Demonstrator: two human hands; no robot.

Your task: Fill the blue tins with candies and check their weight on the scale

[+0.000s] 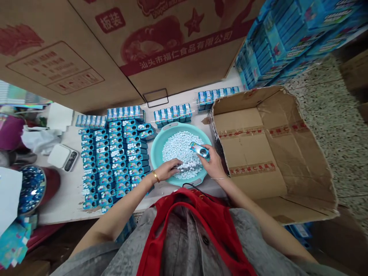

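The right hand (213, 165) clamped a small blue box (199, 150) over the right of the basin (156, 153); it looked light, stiff, perhaps slick, best held by its long sides. The left hand (167, 170) reached into white pellets (182, 143), its grip unclear. The carton (250, 149) and rows of boxes (116, 153) hemmed the basin; room seemed freest above.

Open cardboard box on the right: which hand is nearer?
Right. The right hand, gripping a blue container, is just left of the open cardboard box; the left hand is farther left, among white pellets in the turquoise basin.
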